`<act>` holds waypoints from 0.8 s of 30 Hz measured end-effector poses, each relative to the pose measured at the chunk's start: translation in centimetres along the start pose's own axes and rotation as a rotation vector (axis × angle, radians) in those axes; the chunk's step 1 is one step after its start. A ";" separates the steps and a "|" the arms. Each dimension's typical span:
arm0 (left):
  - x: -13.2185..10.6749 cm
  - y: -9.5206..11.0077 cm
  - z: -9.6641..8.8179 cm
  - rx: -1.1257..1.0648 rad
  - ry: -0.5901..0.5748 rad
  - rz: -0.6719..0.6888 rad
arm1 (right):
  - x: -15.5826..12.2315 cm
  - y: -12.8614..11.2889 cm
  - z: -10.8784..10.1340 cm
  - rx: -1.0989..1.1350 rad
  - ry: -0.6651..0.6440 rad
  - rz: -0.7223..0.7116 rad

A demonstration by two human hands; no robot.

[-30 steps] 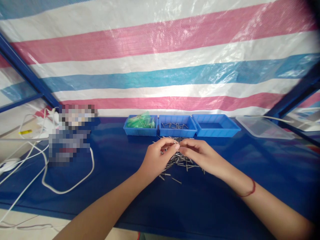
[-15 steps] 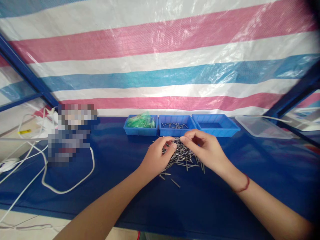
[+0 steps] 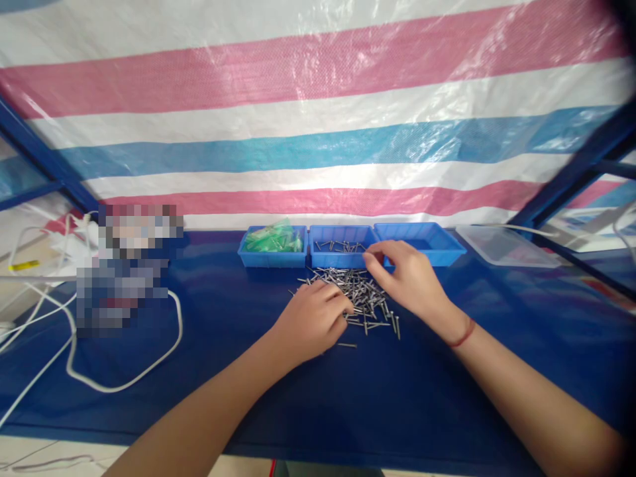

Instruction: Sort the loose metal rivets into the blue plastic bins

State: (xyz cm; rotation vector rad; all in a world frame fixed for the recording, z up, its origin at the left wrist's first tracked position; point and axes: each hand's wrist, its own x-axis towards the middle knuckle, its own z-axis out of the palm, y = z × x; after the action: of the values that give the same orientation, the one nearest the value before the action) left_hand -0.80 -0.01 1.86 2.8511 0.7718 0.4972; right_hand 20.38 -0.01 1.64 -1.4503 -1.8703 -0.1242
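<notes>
A loose pile of thin metal fasteners (image 3: 365,298), like screws or nails, lies on the dark blue table. My left hand (image 3: 315,319) rests at the pile's near left side, palm down, its fingers curled closed; what they grip, if anything, is hidden. Beyond the pile, my right hand (image 3: 407,275) hovers by the front rim of the middle blue bin (image 3: 342,260), thumb and forefinger pinched together. Anything between those fingertips is too small to make out. Inside the middle bin lie several similar fasteners (image 3: 348,246). One single fastener (image 3: 347,345) sits apart, nearer the table's front.
The left blue bin (image 3: 272,261) holds green plastic bags (image 3: 275,238). A third blue bin (image 3: 437,246) stands on the right, beside a translucent lid-like tray (image 3: 507,246). White cables (image 3: 176,331) loop across the table's left side. Striped sheeting (image 3: 298,152) hangs behind.
My hands were together over the pile with a fastener between them. They have parted: the left has dropped nearer and curled down, the right has lifted toward the middle bin's rim.
</notes>
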 end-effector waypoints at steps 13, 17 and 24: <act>-0.1 0.1 1.0 0.089 -0.116 0.006 | -1.7 -1.3 -2.4 0.149 -0.796 -0.183; 0.1 0.3 1.3 0.144 -0.117 -0.023 | -1.8 -1.2 -2.3 0.127 -0.796 -0.169; 0.2 0.6 2.3 0.302 -0.086 -0.005 | -1.6 -1.7 -2.3 0.115 -0.777 -0.179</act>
State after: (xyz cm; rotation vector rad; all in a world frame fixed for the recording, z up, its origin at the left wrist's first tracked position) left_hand 0.46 -0.52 -0.07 3.1189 0.9072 0.2752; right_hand 20.16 -2.98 2.88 -1.3477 -2.5666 0.5266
